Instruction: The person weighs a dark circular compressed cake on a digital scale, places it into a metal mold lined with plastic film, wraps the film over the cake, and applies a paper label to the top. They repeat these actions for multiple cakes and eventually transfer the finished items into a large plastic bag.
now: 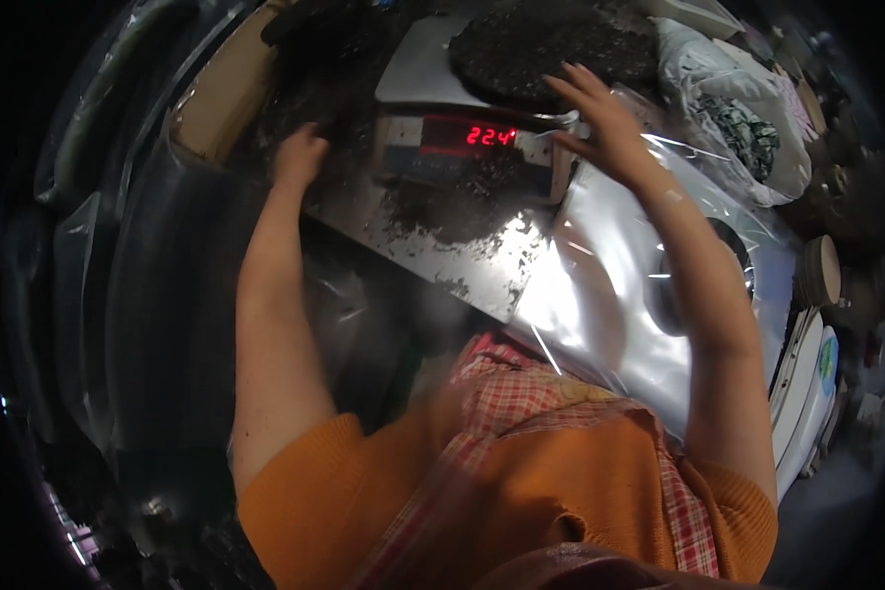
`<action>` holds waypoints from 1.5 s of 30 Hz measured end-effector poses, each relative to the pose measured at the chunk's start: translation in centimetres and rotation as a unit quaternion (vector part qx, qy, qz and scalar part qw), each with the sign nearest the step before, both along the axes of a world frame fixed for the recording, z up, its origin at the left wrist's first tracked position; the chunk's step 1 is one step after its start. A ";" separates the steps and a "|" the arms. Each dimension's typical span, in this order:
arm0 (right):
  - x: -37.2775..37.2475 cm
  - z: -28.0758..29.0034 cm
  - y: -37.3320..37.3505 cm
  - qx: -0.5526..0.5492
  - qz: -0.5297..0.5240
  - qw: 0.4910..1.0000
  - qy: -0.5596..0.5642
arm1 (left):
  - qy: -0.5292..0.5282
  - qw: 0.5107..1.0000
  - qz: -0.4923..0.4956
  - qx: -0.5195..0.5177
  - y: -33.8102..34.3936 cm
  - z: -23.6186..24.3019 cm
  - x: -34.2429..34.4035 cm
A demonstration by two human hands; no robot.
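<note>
Red lit digits glow on the display (470, 136) of a weighing scale (395, 159), which stands between the two hands. Small panels flank the digits, too small to make out. Well beyond the right forearm, a white rounded object (801, 393) bears a blue-and-green patch, also too small to read.

The left hand (300, 157) is narrow, its fingers drawn in beside dark loose material (334, 88); I cannot tell whether it grips any. The right hand (600, 123) is wide, fingers spread near the scale's right end, with its fingertips over the edge of a dark round speckled mass (551, 49) on the scale's platform (418, 69). Whether they touch it I cannot tell.

Nearer the body than both hands, a metal surface (482, 280) carries scattered dark flakes (433, 211). Its front edge slants from beside the left wrist to a corner between the forearms, where there is room for moving. Shiny clear plastic (580, 295) borders it under the right forearm. A cardboard box (221, 93) rises left of the left hand; a plastic bag (747, 84) with dark green contents sits right of the right hand.
</note>
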State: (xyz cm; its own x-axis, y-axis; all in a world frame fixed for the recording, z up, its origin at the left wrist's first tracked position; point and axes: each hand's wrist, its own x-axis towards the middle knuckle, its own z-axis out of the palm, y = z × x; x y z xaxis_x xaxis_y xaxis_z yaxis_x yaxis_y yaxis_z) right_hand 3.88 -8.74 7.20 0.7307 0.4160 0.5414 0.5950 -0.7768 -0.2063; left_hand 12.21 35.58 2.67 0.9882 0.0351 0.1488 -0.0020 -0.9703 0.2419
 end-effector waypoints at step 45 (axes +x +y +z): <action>-32.8 -3.2 -26.9 0.750 -0.154 0.644 0.003 | -0.150 0.697 -0.434 -0.551 -47.3 8.2 -21.4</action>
